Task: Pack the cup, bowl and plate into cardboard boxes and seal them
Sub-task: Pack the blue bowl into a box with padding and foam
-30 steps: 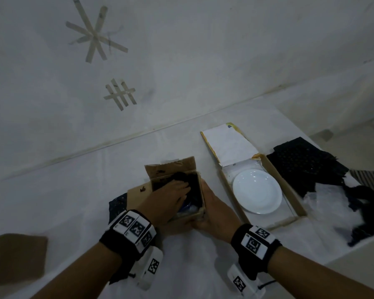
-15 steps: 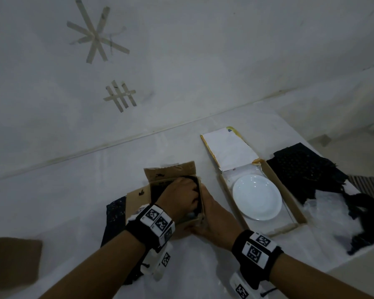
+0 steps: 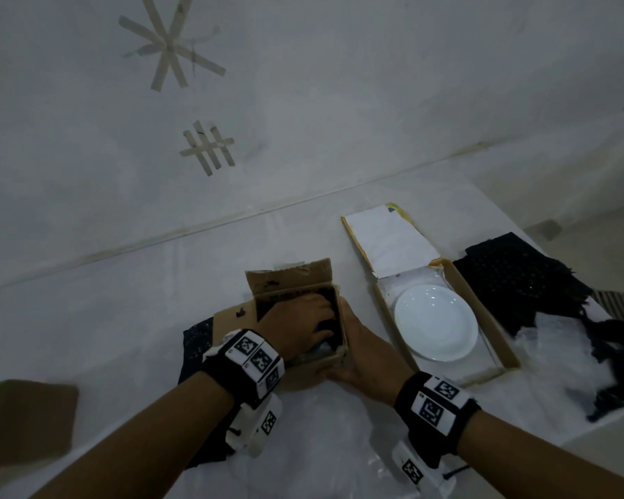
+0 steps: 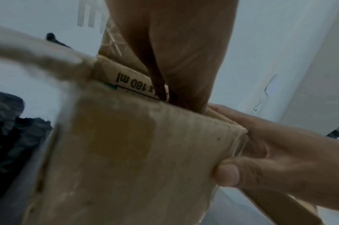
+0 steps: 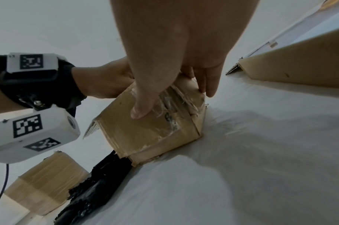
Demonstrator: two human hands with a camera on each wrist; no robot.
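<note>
Left hand now deeper in small box, pressing dark padding; finger state unclear. Right hand grips box corner, bracing it. Plate lies in adjacent open box; cup, bowl not visible.

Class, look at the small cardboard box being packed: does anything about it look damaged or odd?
Yes. The small cardboard box held by the right hand looks worn: the clear tape on its side is torn and wrinkled, and its lower corner edges look ragged.
</note>
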